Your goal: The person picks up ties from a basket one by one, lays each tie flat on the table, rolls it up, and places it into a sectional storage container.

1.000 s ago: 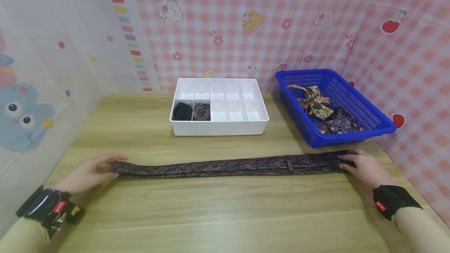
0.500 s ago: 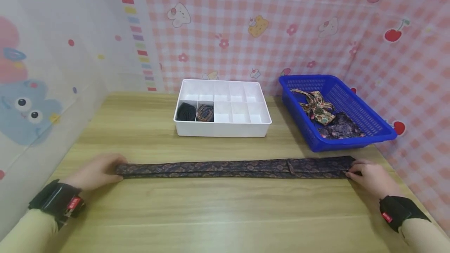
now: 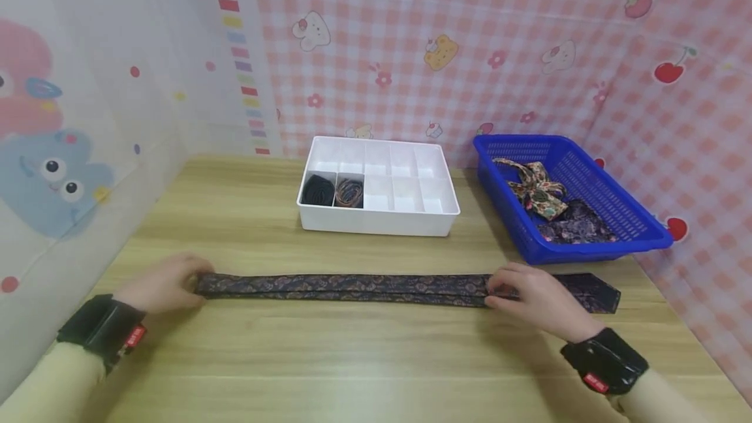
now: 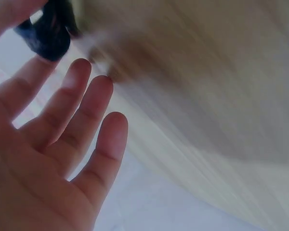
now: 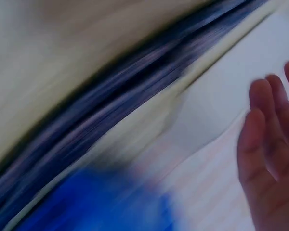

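A dark patterned necktie lies stretched lengthwise across the table, its seam side up. My left hand pinches its left end between thumb and index finger; in the left wrist view the folded dark end shows there, other fingers extended. Over the tie's right part, my right hand has its thumb and fingertips at the two edges of the cloth. The right wrist view is blurred, with relaxed fingers beside the tie. Past the right hand, the tie's pointed wide end lies flat.
Behind the tie stands a white compartment box with two rolled ties in its front left cells. A blue basket at the right holds a floral bow and dark floral cloth. Printed cloth walls enclose the table.
My right hand has moved left along the tie from its wide end, uncovering the pointed tip. The tie lies straighter and flatter. My left hand stays at the left end.
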A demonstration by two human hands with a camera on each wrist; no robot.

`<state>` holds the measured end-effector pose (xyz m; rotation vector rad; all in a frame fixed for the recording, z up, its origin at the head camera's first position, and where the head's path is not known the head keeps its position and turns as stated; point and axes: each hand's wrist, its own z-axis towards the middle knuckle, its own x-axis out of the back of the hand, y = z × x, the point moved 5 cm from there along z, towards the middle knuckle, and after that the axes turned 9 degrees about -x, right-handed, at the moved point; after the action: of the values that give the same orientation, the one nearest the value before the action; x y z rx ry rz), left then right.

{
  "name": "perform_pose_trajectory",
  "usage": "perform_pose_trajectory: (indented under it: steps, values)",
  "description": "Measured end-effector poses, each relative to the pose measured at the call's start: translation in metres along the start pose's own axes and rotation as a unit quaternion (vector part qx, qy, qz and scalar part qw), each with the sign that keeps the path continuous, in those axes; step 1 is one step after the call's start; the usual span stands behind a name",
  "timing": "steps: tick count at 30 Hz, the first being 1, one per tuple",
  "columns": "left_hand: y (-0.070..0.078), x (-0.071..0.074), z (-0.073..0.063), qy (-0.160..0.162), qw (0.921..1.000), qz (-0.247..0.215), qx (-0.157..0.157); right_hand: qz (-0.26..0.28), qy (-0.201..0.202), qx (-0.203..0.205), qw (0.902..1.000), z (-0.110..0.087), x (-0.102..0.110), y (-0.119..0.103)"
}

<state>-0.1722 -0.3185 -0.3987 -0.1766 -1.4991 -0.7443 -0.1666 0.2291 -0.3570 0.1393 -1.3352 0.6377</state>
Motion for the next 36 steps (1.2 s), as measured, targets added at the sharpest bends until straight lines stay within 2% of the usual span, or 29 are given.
perform_pose_trajectory:
  steps: [2, 5, 7, 10, 14, 18, 23, 25, 28, 29, 30, 32, 34, 36]
  values:
    - [-0.005, 0.005, -0.003, -0.01, 0.9998, -0.015, 0.0, 0.04, -0.047, 0.038, 0.9973, 0.022, -0.017, -0.034]
    - [-0.01, 0.01, -0.004, -0.025, 0.9983, -0.05, 0.016, 0.055, -0.114, 0.074, 0.9891, 0.056, -0.046, -0.076]
    - [-0.011, 0.011, -0.002, -0.027, 0.9963, -0.076, 0.029, 0.034, -0.146, 0.087, 0.9848, 0.076, -0.066, -0.096]
    - [-0.011, 0.01, 0.004, -0.026, 0.9938, -0.095, 0.051, -0.03, -0.168, 0.103, 0.9799, 0.095, -0.091, -0.113]
    - [-0.007, 0.008, 0.01, -0.033, 0.9946, -0.086, 0.048, -0.078, -0.168, 0.132, 0.9739, 0.099, -0.109, -0.122]
    - [-0.004, 0.013, 0.004, -0.037, 0.9954, -0.082, 0.033, -0.062, -0.145, 0.164, 0.9737, 0.096, -0.111, -0.13]
    - [-0.005, 0.021, -0.004, -0.032, 0.9951, -0.081, 0.046, -0.057, -0.124, 0.178, 0.9745, 0.099, -0.109, -0.139]
    - [-0.005, 0.024, -0.005, -0.028, 0.9946, -0.085, 0.052, -0.034, -0.13, 0.175, 0.9754, 0.104, -0.109, -0.146]
    - [-0.004, 0.029, -0.004, -0.02, 0.9945, -0.088, 0.053, 0.049, -0.177, 0.157, 0.9703, 0.118, -0.11, -0.164]
    - [-0.002, 0.031, -0.002, -0.018, 0.9944, -0.09, 0.052, 0.084, -0.202, 0.144, 0.9652, 0.125, -0.112, -0.17]
    - [0.0, 0.033, 0.0, -0.018, 0.9943, -0.093, 0.049, 0.129, -0.232, 0.126, 0.9558, 0.132, -0.115, -0.177]
    - [0.007, 0.038, 0.007, -0.019, 0.995, -0.09, 0.038, 0.226, -0.289, 0.08, 0.927, 0.146, -0.122, -0.191]
    - [0.017, 0.043, 0.017, -0.023, 0.9957, -0.086, 0.025, 0.33, -0.329, 0.017, 0.8846, 0.16, -0.134, -0.202]
    - [0.029, 0.047, 0.027, -0.025, 0.9969, -0.073, 0.01, 0.415, -0.344, -0.045, 0.8411, 0.171, -0.144, -0.211]
